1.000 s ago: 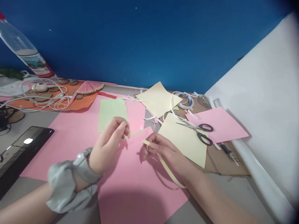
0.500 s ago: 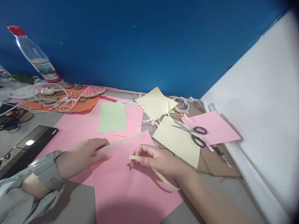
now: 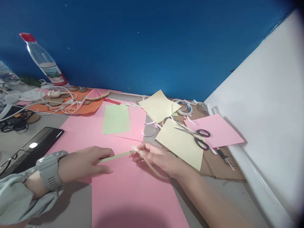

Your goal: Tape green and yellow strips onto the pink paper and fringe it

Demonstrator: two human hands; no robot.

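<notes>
My left hand, with a grey watch on the wrist, is at one end of a pale green paper strip. The strip comes out from between its thumb and fingers, and their exact grip is hidden. My right hand pinches a pale yellow paper strip, whose tail curves down below the fingers. The far end of the green strip meets the yellow one at my right fingertips; I cannot tell whether they are joined. Both hands are above a large pink paper sheet.
Black-handled scissors lie on yellow paper at right, beside a pink sheet and tape rolls. A green sheet lies ahead. Left are a black phone, white cables, a pink paper fan and a bottle.
My right hand has moved slightly up and left, bringing the yellow strip to the green strip's far end. The green strip has swung down toward me. The pink sheet beneath has shifted.
</notes>
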